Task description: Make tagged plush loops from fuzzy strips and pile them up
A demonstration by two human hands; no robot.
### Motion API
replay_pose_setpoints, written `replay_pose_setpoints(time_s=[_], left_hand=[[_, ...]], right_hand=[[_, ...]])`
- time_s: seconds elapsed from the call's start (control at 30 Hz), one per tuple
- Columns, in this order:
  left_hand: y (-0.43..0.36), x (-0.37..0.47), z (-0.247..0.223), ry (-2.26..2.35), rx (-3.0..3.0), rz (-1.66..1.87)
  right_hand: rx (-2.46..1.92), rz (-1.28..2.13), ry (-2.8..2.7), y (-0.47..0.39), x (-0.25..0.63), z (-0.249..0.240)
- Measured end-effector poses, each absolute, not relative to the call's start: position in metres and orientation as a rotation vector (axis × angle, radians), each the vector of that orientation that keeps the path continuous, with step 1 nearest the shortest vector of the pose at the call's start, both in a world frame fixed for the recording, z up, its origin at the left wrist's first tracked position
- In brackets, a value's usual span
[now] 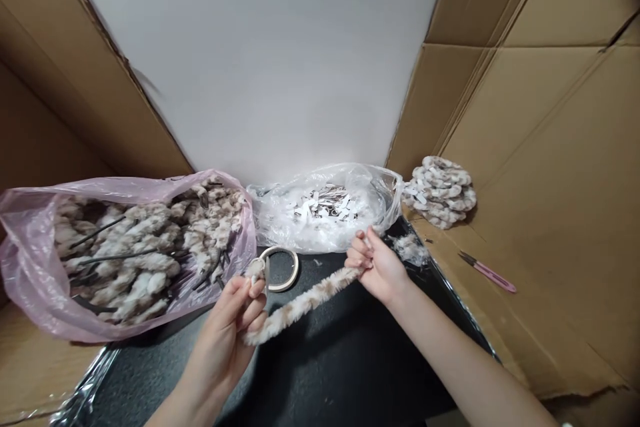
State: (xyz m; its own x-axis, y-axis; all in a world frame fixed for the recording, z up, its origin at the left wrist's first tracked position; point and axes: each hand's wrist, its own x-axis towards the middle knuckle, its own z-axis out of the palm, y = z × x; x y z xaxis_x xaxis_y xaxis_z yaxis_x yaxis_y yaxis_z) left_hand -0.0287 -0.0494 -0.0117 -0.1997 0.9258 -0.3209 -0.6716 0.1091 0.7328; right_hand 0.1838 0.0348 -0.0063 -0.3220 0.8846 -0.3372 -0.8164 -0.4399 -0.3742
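A fluffy white-and-brown strip of fur (310, 299) stretches between my two hands above the black work surface. My left hand (235, 317) is closed on its lower end, with a small bent piece of the fur and a thin pale strip showing above the fingers. Higher up and to the right, my right hand (377, 265) pinches the other end. Just behind my left hand lies a roll of masking tape (294, 273). Beyond my right hand is a clear plastic bag (280, 227) holding many small white tags and strips.
A pink plastic bag (30, 280) at left holds furry strips with dark cords. At right, a bundle of furry strips (445, 193) and pink-handled snips (493, 275) lie on cardboard. Fluff (411, 250) sits near the surface's edge. Cardboard walls (565, 167) flank both sides.
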Motion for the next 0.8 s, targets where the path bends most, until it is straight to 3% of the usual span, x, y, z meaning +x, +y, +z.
replay_pose_setpoints(time_s=[0.23, 0.5, 0.67, 0.8], left_hand=[[-0.009, -0.010, -0.028, 0.920, 0.538, 1.417], [-0.006, 0.004, -0.061, 0.978, 0.609, 1.240], [-0.018, 0.008, -0.060, 0.969, 0.643, 1.161], [-0.023, 0.010, -0.059, 0.957, 0.731, 1.153]], right_hand=[[-0.651, 1.583, -0.444, 0.055, 0.225, -0.024], [-0.947, 1.420, -1.145, 0.025, 0.197, -0.071], [-1.032, 1.146, -1.799, 0.002, 0.182, -0.070], [-1.099, 1.008, -1.868, -0.004, 0.180, -0.068]])
